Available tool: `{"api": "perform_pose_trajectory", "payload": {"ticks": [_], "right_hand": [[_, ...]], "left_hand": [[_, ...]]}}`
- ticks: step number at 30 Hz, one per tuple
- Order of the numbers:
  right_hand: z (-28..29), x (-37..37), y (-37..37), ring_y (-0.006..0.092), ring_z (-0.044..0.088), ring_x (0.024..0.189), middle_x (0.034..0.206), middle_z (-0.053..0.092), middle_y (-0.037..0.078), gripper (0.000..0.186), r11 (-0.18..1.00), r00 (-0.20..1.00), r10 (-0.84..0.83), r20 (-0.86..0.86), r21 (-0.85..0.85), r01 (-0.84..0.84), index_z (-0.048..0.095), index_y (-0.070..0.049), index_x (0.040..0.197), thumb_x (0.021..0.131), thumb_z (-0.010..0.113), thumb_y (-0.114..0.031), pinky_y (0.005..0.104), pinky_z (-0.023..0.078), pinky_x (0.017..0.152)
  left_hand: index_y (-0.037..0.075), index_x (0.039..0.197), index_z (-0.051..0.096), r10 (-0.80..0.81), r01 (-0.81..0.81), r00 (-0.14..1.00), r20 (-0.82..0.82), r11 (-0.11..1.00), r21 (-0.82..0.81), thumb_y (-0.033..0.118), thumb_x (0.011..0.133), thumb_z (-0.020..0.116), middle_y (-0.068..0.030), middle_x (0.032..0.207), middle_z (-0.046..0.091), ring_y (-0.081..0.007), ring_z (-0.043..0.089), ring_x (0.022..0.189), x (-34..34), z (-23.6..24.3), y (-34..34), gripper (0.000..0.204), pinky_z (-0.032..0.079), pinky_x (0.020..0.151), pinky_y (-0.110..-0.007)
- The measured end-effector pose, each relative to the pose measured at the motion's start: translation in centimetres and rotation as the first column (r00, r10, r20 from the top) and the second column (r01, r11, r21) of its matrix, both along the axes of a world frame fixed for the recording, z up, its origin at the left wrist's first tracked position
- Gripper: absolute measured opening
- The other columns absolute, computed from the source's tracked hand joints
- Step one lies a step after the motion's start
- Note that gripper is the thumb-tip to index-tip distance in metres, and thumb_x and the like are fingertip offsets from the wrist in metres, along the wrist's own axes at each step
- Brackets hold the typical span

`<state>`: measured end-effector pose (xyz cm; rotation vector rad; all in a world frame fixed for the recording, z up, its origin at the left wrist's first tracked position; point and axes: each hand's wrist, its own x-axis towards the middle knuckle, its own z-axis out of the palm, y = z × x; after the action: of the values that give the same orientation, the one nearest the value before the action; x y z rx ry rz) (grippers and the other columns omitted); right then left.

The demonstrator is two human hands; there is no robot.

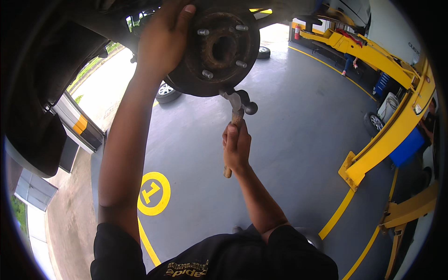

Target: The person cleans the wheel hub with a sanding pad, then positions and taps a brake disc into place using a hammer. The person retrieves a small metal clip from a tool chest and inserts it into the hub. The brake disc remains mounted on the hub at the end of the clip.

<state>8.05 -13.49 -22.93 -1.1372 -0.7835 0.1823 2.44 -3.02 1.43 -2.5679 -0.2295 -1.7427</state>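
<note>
A rusty brown brake drum [205, 86] with several wheel studs around a round centre hole hangs at the top of the head view. My left hand [163, 39] lies along the drum's left side, its thumb pointing up and its fingers hidden behind or against the metal. Below the drum, my right hand [237, 145] is wrapped round the wooden handle of a ball-peen hammer [237, 103]. The hammer's head is at the drum's lower edge, its round end facing right; whether it touches the drum I cannot tell.
Dark car underbody and fender [35, 93] fill the upper left. A yellow lift [382, 151] stands at right. Wheels lie on the grey floor: one wheel [166, 92] beyond the drum, another tyre [263, 52] farther off. Another person [349, 63] is partly visible at the far right.
</note>
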Motion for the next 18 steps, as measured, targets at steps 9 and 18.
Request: {"api": "perform_pose_trajectory", "payload": {"ticks": [9, 18], "right_hand": [[2.5, 0.2, -2.0, 0.0076, 0.041, 0.047, 0.064, 0.041, -0.002, 0.056, 0.865, 0.98, -0.179, 0.089, 0.489, 0.114, 0.045, -0.009, 0.096, 0.105, 0.036, -0.063, 0.0243, 0.041, 0.045], [-0.6, 2.8, -6.2, 0.0068, 0.039, 0.047, 0.063, 0.041, -0.002, 0.056, 0.947, 0.998, -0.026, -0.059, 0.319, 0.044, 0.045, -0.011, 0.094, 0.103, 0.041, -0.066, 0.0231, 0.038, 0.045]], "left_hand": [[0.0, 0.131, 0.064, 0.033, -0.035, 0.998, 0.057, 0.998, 0.046, 0.025, 0.107, 0.05, -0.0224, 0.136, 0.062, -0.0387, 0.057, 0.13, 0.2, 0.2, -0.1, 0.037, 0.042, 0.11, -0.042], [0.0, 0.131, 0.064, -0.002, 0.0, 0.997, 0.073, 0.999, 0.033, 0.023, 0.107, 0.049, -0.0221, 0.134, 0.064, -0.038, 0.058, 0.129, 0.3, -0.1, -1.0, 0.036, 0.043, 0.109, -0.041]]}}
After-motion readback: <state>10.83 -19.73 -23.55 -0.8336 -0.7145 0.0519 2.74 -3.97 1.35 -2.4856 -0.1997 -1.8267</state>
